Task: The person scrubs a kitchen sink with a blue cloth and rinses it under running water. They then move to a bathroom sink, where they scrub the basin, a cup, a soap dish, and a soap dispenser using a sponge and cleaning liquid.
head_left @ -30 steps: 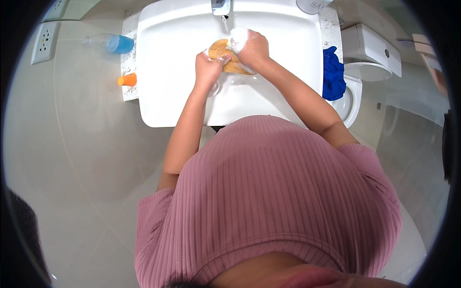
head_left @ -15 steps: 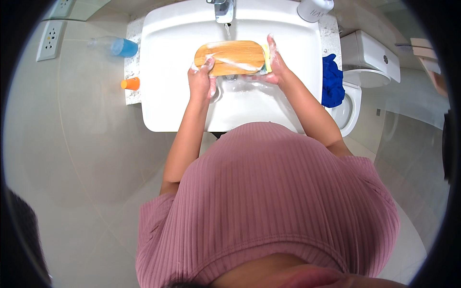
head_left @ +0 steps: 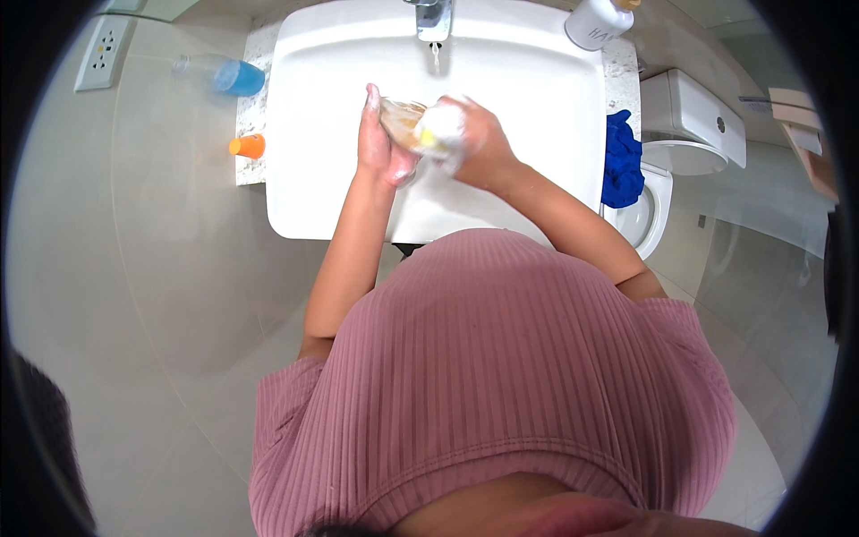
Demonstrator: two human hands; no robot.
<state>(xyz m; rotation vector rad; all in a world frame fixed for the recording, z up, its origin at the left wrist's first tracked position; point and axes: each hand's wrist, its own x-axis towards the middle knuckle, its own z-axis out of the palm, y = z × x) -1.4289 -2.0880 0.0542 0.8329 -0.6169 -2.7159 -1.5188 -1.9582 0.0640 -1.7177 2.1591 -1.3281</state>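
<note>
A soapy wooden board (head_left: 399, 123) is tilted over the white sink (head_left: 309, 134), partly hidden by foam and my fingers. My left hand (head_left: 379, 150) grips its left end, thumb pointing up along the edge. Against the board's other side, my right hand (head_left: 480, 141) is closed round a foamy sponge (head_left: 429, 138), whose yellow part shows through the suds. Motion blurs the right fingers. Water runs in a thin stream from the faucet (head_left: 435, 22) beyond my hands.
On the left counter lie a bottle of blue liquid (head_left: 237, 78) and an orange cup (head_left: 248, 146). A white pump bottle (head_left: 598, 24) stands at the sink's far right corner. Blue cloth (head_left: 622, 166) hangs by the right edge, beside a toilet (head_left: 689, 116).
The board has turned from lying flat and broadside to a steep tilt. My right hand has swung left with the sponge, from the board's right end onto its face.
</note>
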